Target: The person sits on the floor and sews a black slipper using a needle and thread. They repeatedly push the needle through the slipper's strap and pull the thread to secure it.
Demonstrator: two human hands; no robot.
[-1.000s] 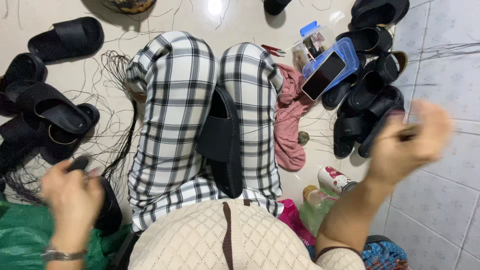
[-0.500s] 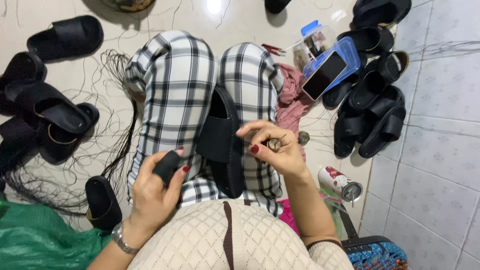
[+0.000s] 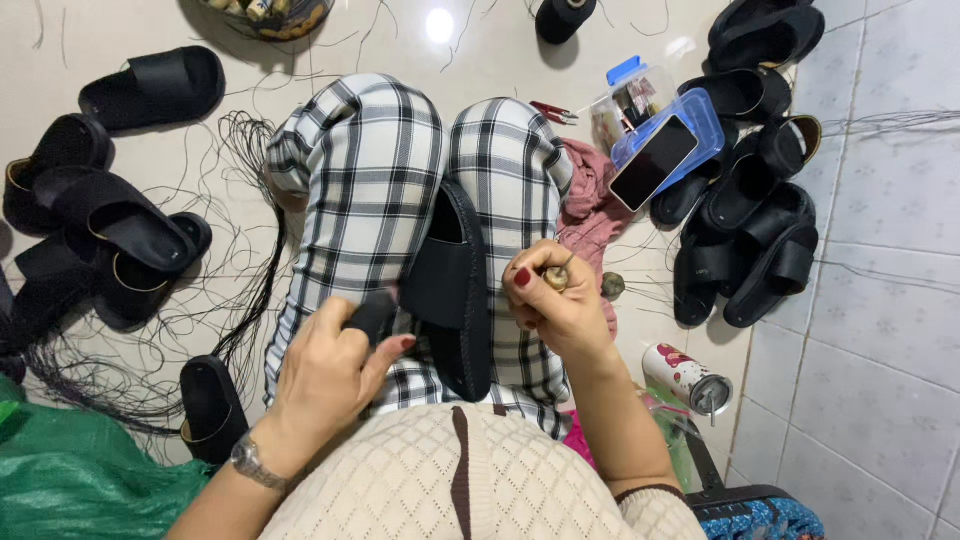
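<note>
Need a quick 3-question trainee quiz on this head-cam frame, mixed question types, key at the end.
1. True or false: the black sandal being worked on lies on the person's lap, between the knees.
2. Which hand pinches a small round tool: the left hand or the right hand?
3. Multiple choice: the phone rests on A) a blue lid, B) the green bag, C) the pink cloth.

Key: 1 true. 2 right hand. 3 A, the blue lid.
</note>
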